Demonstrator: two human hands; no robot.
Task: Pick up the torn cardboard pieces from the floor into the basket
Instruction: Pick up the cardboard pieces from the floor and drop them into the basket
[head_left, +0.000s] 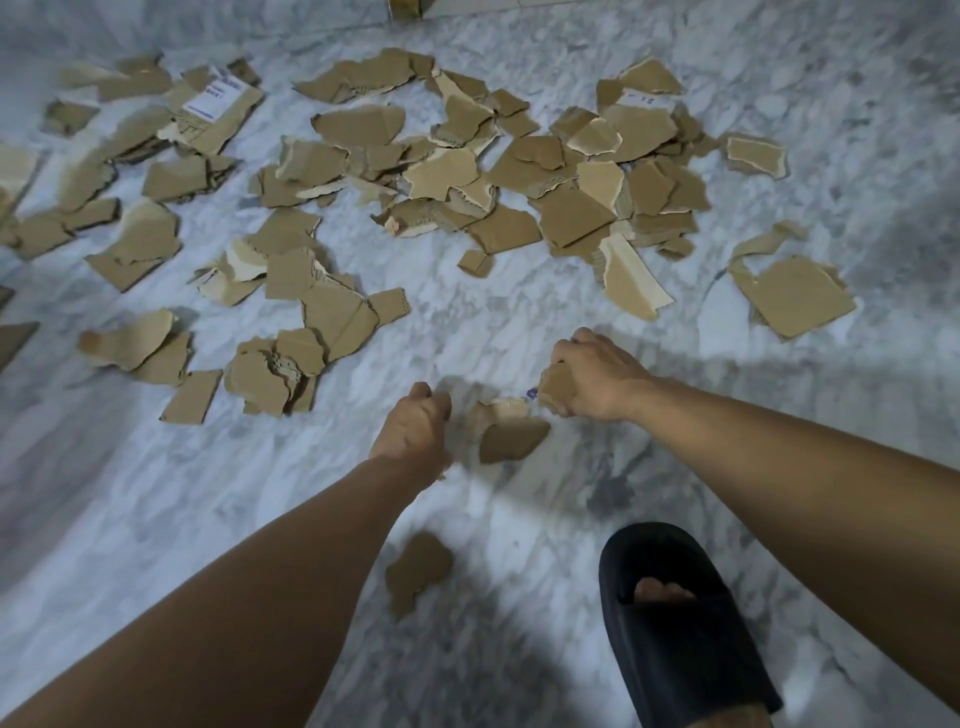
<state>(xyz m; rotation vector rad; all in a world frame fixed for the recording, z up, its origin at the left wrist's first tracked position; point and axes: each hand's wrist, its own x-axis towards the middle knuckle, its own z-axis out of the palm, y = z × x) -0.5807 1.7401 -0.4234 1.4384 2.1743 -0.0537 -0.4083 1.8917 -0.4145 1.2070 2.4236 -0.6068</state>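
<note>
Torn brown cardboard pieces (571, 171) lie scattered over the far half of the marble floor (156, 519). My right hand (597, 382) grips a small cardboard piece (555, 385) just above the floor. My left hand (413, 431) is curled into a fist, and a sliver of cardboard (443, 474) pokes out below its heel. Between the two hands lies a loose piece (511, 439) with a paler scrap behind it. One more piece (418, 571) sits close to me, under my left forearm. No basket is in view.
My foot in a black slipper (675, 623) stands at the bottom right. A piece with a white printed label (215, 96) lies at the far left. Bare marble stretches along the near left and far right. A wall base runs along the top edge.
</note>
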